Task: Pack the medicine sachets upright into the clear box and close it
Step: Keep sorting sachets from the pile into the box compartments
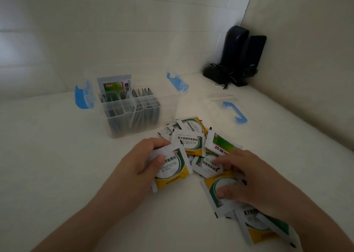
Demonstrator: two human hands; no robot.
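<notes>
Left hand: the grip is closed on a small stack of sachets, thumb across the printed front, fingers curled behind the top edge; the stack is tilted, yellow band toward the person. Right hand: palm down over the loose pile; the thumb presses a sachet with a yellow and green front and the fingertips rest on another sachet lying flat, but this grip is blurred, and whether it pinches or merely touches cannot be told.

Loose sachets: white packets with green and yellow print, overlapping one another flat on the white surface between and beyond the two hands; more lie under the right forearm near the lower edge of the view.

Clear box: stands open, beyond the left hand and just behind the pile. It is divided into compartments. Dark-edged sachets stand upright in a row inside; a taller green and white packet rises above the rim at the back left. Blue latches hang open at both ends.

Lid: clear, with a blue handle, lying flat to the right of the box and apart from it.

Black devices: two dark upright objects with a cord, in the far right corner against the wall.
</notes>
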